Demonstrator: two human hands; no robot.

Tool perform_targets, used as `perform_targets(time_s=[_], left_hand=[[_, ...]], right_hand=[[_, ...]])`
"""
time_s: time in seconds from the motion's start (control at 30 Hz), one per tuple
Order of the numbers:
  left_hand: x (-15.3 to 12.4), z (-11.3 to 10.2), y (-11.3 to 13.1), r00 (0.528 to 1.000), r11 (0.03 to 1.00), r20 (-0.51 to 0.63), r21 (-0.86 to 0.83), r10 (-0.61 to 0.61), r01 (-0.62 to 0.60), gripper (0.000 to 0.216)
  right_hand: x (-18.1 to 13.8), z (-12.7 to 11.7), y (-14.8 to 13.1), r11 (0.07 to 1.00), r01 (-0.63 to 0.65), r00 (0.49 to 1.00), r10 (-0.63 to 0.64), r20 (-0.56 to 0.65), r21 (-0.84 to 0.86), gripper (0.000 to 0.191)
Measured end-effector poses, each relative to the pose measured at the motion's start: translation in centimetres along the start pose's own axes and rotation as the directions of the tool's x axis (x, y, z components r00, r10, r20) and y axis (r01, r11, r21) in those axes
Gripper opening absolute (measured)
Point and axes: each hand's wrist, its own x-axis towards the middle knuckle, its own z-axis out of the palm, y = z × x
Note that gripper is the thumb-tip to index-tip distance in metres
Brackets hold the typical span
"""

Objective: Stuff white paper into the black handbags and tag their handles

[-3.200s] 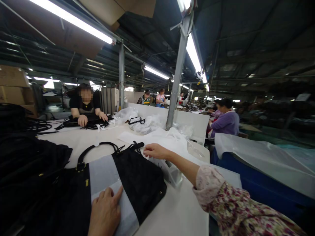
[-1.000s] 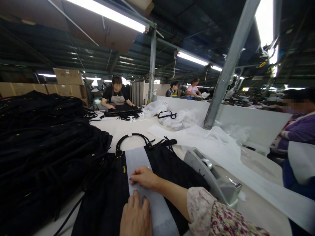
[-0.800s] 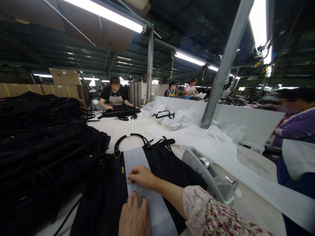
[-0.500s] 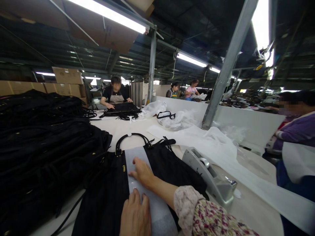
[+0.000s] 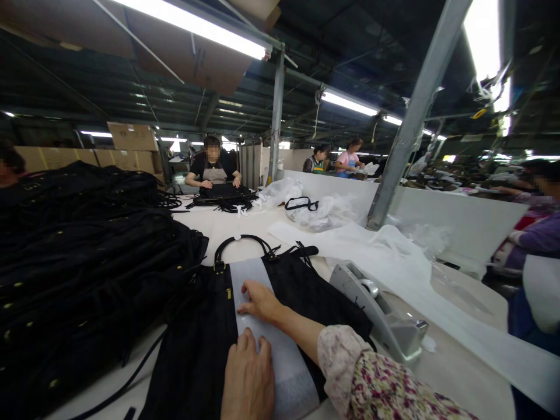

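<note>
A black handbag (image 5: 301,291) lies flat on the white table (image 5: 455,373) in front of me, handles pointing away. A white foam strip (image 5: 256,280) is wrapped lengthwise over its middle. My left hand (image 5: 247,382) rests flat on the near end of the strip, fingers together. My right hand (image 5: 261,301) presses flat on the strip a little farther up, fingers spread. A grey tape dispenser (image 5: 381,318) stands just right of the bag.
A tall heap of black bags (image 5: 83,256) fills the table's left side. White wrapping sheets (image 5: 394,262) and plastic bags (image 5: 324,213) lie at the right and back. A slanted metal post (image 5: 406,122) rises behind. Other people work at the far end and at the right.
My right hand came back from the far right of the bag onto the foam strip and now slides along it. My left hand stays pressed on the strip's near end.
</note>
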Motion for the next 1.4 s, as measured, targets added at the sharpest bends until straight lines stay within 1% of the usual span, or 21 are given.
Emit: perform_targets(time_s=[0.17, 0.23, 0.33, 0.37, 0.43, 0.5, 0.53, 0.6, 0.67, 0.7, 0.73, 0.77, 0.83, 0.87, 0.93, 1.0, 1.07, 1.13, 1.23, 1.33, 1.4], left_hand=[[-0.7, 0.1, 0.1, 0.998, 0.999, -0.064, -0.032, -0.001, -0.001, 0.041], [-0.8, 0.0, 0.3, 0.998, 0.998, -0.057, -0.069, 0.004, -0.008, 0.042], [-1.0, -0.1, 0.4, 0.999, 0.994, -0.040, -0.107, 0.017, -0.021, 0.044], [-1.3, -0.2, 0.4, 0.999, 0.993, -0.041, -0.115, 0.025, -0.029, 0.045], [-2.0, -0.7, -0.2, 0.998, 0.988, -0.038, -0.145, 0.054, -0.059, 0.043], [-3.3, -1.5, -1.7, 0.992, 0.958, -0.071, -0.261, 0.105, -0.120, 0.036], [-4.1, -2.1, -2.8, 0.985, 0.927, -0.125, -0.342, 0.116, -0.153, 0.033], [-5.7, -3.3, -5.8, 0.954, 0.848, -0.300, -0.498, 0.030, -0.183, 0.031], [-7.2, -4.1, -9.3, 0.875, 0.789, -0.421, -0.610, -0.238, -0.079, 0.031], [-7.8, -4.2, -11.0, 0.826, 0.739, -0.407, -0.673, -0.390, 0.017, 0.032], [-8.2, -4.1, -12.7, 0.787, 0.655, -0.335, -0.747, -0.518, 0.113, 0.034], [-8.4, -3.8, -14.1, 0.770, 0.547, -0.227, -0.817, -0.596, 0.182, 0.038], [-8.2, -2.7, -16.3, 0.795, 0.345, -0.020, -0.907, -0.606, 0.241, 0.045], [-7.8, -2.1, -16.9, 0.818, 0.286, 0.036, -0.927, -0.575, 0.242, 0.048], [-6.6, -1.1, -17.6, 0.848, 0.256, 0.059, -0.940, -0.527, 0.225, 0.052], [-5.1, -0.6, -17.8, 0.862, 0.296, 0.032, -0.932, -0.506, 0.208, 0.051], [-3.9, -0.6, -17.9, 0.880, 0.345, 0.004, -0.919, -0.475, 0.191, 0.045], [-3.0, -0.9, -18.0, 0.898, 0.397, -0.022, -0.902, -0.439, 0.172, 0.038], [-2.4, -0.9, -17.8, 0.904, 0.458, -0.075, -0.878, -0.420, 0.140, 0.034], [-1.7, -0.2, -17.0, 0.896, 0.475, -0.129, -0.875, -0.424, 0.099, 0.037], [-0.9, 0.2, -16.3, 0.906, 0.442, -0.107, -0.892, -0.409, 0.094, 0.036]], right_hand=[[-1.7, -0.9, -2.9, 0.996, 0.083, 0.996, -0.082, -0.043, 0.029, 0.018], [-3.5, -1.2, -4.3, 0.979, 0.190, 0.982, -0.189, -0.030, 0.074, 0.010], [-6.3, -1.0, -5.4, 0.899, 0.353, 0.930, -0.367, 0.003, 0.260, 0.015], [-7.1, -0.8, -5.4, 0.870, 0.350, 0.928, -0.373, -0.001, 0.346, 0.017], [-8.3, -0.3, -5.0, 0.832, 0.261, 0.956, -0.294, -0.009, 0.489, 0.021], [-9.0, 0.0, -4.7, 0.819, 0.216, 0.974, -0.222, -0.053, 0.532, 0.023], [-9.3, 0.1, -4.7, 0.828, 0.257, 0.965, -0.245, -0.090, 0.498, 0.022], [-9.9, -0.1, -5.2, 0.840, 0.421, 0.907, -0.395, -0.148, 0.342, 0.019], [-10.7, -0.2, -6.4, 0.800, 0.560, 0.828, -0.550, -0.113, 0.216, 0.020], [-11.1, -0.1, -7.1, 0.778, 0.594, 0.802, -0.592, -0.080, 0.205, 0.021], [-11.5, 0.1, -7.8, 0.765, 0.605, 0.791, -0.609, -0.058, 0.218, 0.024], [-11.8, 0.5, -8.5, 0.767, 0.598, 0.795, -0.605, -0.049, 0.234, 0.030], [-12.1, 1.6, -9.7, 0.809, 0.546, 0.834, -0.549, -0.052, 0.217, 0.059], [-12.0, 2.2, -10.1, 0.840, 0.514, 0.856, -0.514, -0.046, 0.176, 0.078], [-11.5, 3.5, -10.9, 0.878, 0.476, 0.879, -0.476, 0.001, 0.053, 0.107], [-10.5, 4.9, -11.2, 0.855, 0.515, 0.857, -0.513, 0.053, -0.052, 0.113], [-9.3, 6.4, -11.3, 0.807, 0.582, 0.812, -0.583, 0.025, -0.095, 0.098], [-8.0, 8.2, -11.1, 0.777, 0.619, 0.778, -0.627, -0.049, -0.115, 0.069], [-6.6, 10.8, -10.7, 0.789, 0.591, 0.779, -0.612, -0.137, -0.167, 0.031], [-6.4, 12.8, -10.7, 0.828, 0.541, 0.802, -0.561, -0.206, -0.147, 0.023], [-6.6, 13.5, -10.9, 0.875, 0.480, 0.847, -0.481, -0.225, -0.066, 0.026]])
